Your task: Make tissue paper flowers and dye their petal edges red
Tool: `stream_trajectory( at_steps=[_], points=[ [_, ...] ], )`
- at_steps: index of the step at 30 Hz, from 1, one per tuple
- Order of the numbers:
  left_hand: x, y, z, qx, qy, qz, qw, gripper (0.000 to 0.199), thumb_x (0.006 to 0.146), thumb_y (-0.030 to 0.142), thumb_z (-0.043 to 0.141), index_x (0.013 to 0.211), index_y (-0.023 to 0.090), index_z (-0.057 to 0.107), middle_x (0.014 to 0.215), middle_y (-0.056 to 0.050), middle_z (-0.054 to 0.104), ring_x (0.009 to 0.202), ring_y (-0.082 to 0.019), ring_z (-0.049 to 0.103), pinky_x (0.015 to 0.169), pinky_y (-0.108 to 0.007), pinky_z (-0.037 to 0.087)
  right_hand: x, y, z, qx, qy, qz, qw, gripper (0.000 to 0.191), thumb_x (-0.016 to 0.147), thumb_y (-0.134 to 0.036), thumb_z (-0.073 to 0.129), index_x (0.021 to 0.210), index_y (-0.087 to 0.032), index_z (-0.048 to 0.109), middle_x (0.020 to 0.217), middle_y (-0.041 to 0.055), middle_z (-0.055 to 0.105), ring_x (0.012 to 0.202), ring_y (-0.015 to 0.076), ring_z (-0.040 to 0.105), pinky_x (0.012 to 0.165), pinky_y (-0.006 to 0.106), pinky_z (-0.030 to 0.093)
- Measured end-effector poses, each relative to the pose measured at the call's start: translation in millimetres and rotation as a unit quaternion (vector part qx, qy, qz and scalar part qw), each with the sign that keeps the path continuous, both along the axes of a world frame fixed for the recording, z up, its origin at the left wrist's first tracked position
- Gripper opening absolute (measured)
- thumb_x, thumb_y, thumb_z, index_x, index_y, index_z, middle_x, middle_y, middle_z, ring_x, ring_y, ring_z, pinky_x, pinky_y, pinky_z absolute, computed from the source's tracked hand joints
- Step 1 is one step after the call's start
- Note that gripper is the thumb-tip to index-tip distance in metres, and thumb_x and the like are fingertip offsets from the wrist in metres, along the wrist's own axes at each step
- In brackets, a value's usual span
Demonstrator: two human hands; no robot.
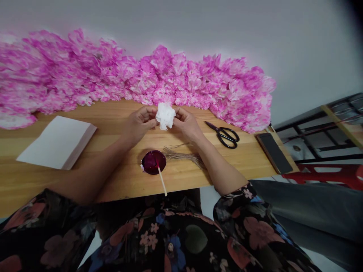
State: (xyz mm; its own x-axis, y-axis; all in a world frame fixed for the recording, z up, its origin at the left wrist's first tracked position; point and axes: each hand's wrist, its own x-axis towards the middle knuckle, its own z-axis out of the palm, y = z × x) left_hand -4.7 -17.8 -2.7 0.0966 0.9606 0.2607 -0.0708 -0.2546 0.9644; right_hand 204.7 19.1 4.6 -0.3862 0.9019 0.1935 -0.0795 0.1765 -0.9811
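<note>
both hands [138,124] [187,122] pinch a white flower [165,115] (ruffled, tissue-like, roundish).

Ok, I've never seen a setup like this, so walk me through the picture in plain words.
There is no machine here, only a person's two bare hands. The single picture comes from a camera worn on that person's head, looking forward and down, so the view is roughly what the wearer sees.

The left hand and right hand hold a white ruffled piece between them by its sides.

On the wooden table, a stack of white sheets lies to the left. Nearer the person is a small dish of dark reddish-purple liquid with a thin stick resting in it, beside some thin stems. Black scissors and what looks like a phone lie to the right. Pink-and-white ruffled flowers line the back.
</note>
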Motion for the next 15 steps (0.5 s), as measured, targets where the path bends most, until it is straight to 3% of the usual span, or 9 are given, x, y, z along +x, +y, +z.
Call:
stream_trajectory(
  at_steps=[10, 15],
  points=[
    [6.9, -2.1, -0.5, -0.019, -0.047, -0.031, 0.998, 0.036, 0.079, 0.028, 0.091, 0.102, 0.020, 0.065, 0.095, -0.002, 0.080, 0.081, -0.015, 0.072, 0.071, -0.025, 0.057, 1.2, -3.8, 3.0, 0.027, -0.036, 0.000, 0.999, 0.024, 0.080, -0.034, 0.078, 0.099, -0.021, 0.073, 0.099, 0.0010, 0.079, 0.091, 0.0171, 0.068, 0.085, 0.031, 0.055],
    [3.6, 0.1, -3.5, -0.048, -0.103, -0.017, 0.993, 0.036, 0.081, 0.031, 0.092, 0.105, 0.021, 0.067, 0.097, -0.003, 0.079, 0.081, -0.017, 0.072, 0.069, -0.026, 0.056, 2.3, -2.8, 1.4, 0.021, -0.012, 0.015, 1.000, 0.047, 0.079, -0.046, 0.086, 0.120, -0.025, 0.075, 0.109, 0.0027, 0.082, 0.103, 0.0212, 0.075, 0.093, 0.036, 0.060]
  ],
)
